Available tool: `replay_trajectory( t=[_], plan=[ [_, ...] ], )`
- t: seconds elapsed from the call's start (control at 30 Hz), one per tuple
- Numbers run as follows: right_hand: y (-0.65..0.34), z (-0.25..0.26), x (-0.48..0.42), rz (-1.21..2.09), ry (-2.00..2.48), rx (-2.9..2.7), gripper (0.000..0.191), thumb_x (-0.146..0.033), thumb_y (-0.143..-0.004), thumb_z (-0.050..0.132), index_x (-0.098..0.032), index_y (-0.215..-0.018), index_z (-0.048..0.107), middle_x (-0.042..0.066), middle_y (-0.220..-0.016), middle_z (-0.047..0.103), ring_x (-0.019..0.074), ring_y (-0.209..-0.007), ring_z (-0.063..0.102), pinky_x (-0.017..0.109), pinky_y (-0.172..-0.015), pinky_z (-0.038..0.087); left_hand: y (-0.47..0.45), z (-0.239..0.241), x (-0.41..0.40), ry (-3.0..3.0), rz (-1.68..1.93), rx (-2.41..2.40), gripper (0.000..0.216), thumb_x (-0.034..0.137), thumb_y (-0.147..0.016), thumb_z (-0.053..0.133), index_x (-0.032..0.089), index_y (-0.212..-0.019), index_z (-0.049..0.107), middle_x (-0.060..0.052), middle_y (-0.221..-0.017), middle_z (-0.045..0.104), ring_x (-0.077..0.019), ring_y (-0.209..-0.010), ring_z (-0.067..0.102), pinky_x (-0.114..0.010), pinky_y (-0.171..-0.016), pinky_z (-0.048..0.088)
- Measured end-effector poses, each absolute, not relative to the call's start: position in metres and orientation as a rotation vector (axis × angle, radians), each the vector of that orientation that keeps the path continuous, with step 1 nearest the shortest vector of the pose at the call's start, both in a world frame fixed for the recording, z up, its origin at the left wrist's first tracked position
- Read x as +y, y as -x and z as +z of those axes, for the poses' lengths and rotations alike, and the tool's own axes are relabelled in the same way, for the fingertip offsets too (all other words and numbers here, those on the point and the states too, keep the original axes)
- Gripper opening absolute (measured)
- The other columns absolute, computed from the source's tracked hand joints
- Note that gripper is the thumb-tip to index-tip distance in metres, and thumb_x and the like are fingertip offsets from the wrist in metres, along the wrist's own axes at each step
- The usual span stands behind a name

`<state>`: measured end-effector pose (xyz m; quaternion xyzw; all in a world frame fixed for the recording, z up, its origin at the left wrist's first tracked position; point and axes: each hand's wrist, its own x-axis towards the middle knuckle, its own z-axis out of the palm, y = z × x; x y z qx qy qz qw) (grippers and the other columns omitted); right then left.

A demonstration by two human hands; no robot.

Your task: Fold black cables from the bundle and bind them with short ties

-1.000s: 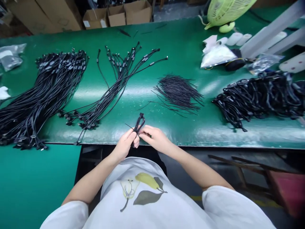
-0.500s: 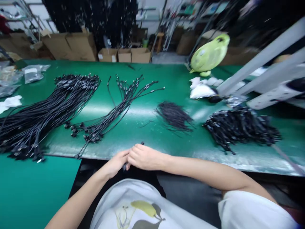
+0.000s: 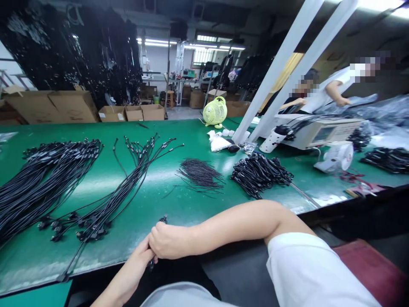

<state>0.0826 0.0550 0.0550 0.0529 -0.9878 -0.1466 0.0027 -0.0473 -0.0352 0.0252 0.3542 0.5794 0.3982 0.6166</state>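
Note:
My right hand [image 3: 169,242] is closed round a folded black cable [image 3: 163,219] at the front edge of the green table. One looped end pokes out above the fist, and another bit shows below it. Pressed against that fist from the left, my left hand [image 3: 139,260] is also closed on the cable, its fingers mostly hidden. Left of the hands lies a loose spread of black cables [image 3: 128,183] with plugs at their near ends. Beyond the hands sits a heap of thin black ties [image 3: 201,174]. Farther right is a pile of bundled black cables [image 3: 260,174].
A large sheaf of black cables [image 3: 54,170] covers the table's left side. A green fan [image 3: 215,111], white posts [image 3: 275,72], a boxy instrument [image 3: 329,132] and a small white fan [image 3: 337,157] stand toward the back and right. Two people [image 3: 338,85] are at the far right.
The view has swung up and to the right, bringing the instrument, white fan and other people into sight. My hands stay together on the cable, with more of its loop showing above the right fist.

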Motion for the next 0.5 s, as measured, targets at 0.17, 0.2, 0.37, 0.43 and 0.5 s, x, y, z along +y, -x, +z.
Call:
replay_trajectory(
  t=[0.17,0.2,0.37,0.43,0.5],
  plan=[
    [-0.066,0.048,0.071,-0.164,0.313,-3.057,0.015,-0.014,-0.086,0.045,-0.011,-0.089,0.06,0.009,-0.078,0.06,0.0195,-0.066,0.054,0.031,-0.054,0.036,0.046,0.006,-0.019,-0.848,1.265,1.557,0.045,0.03,-0.081,0.056,0.021,-0.124,0.057,-0.011,-0.134,0.056,-0.0259,-0.138,0.037,-0.04,-0.11,0.034],
    [-0.062,0.047,0.073,-0.071,0.443,-2.992,0.015,-0.015,-0.086,0.046,-0.012,-0.09,0.06,0.009,-0.08,0.062,0.0195,-0.069,0.055,0.031,-0.057,0.038,0.047,0.005,-0.013,-0.827,1.33,1.573,0.047,0.033,-0.082,0.055,0.021,-0.128,0.055,-0.011,-0.138,0.054,-0.0259,-0.141,0.033,-0.041,-0.113,0.031],
    [-0.058,0.041,0.068,0.666,0.73,-2.472,0.026,-0.02,-0.096,0.039,-0.016,-0.082,0.06,0.005,-0.086,0.066,0.0147,-0.081,0.059,0.025,-0.074,0.043,0.061,0.029,-0.003,-0.892,1.441,1.37,0.05,0.049,-0.092,0.042,0.014,-0.121,0.063,-0.015,-0.127,0.062,-0.028,-0.128,0.049,-0.045,-0.11,0.036],
    [-0.066,0.039,0.068,0.966,0.661,-2.36,0.031,-0.023,-0.098,0.035,-0.016,-0.083,0.061,0.003,-0.084,0.065,0.0124,-0.079,0.059,0.022,-0.073,0.043,0.068,0.042,-0.011,-1.216,1.424,1.419,0.041,0.043,-0.092,0.047,0.019,-0.12,0.065,-0.013,-0.129,0.06,-0.0273,-0.127,0.047,-0.044,-0.111,0.033],
    [-0.075,0.038,0.073,1.019,0.632,-2.382,0.031,-0.023,-0.098,0.035,-0.016,-0.081,0.06,0.002,-0.079,0.063,0.0117,-0.073,0.056,0.021,-0.069,0.04,0.072,0.049,-0.024,-1.636,1.28,1.497,0.035,0.028,-0.091,0.05,0.025,-0.121,0.066,-0.01,-0.129,0.059,-0.0261,-0.124,0.045,-0.044,-0.11,0.031]
  ],
)
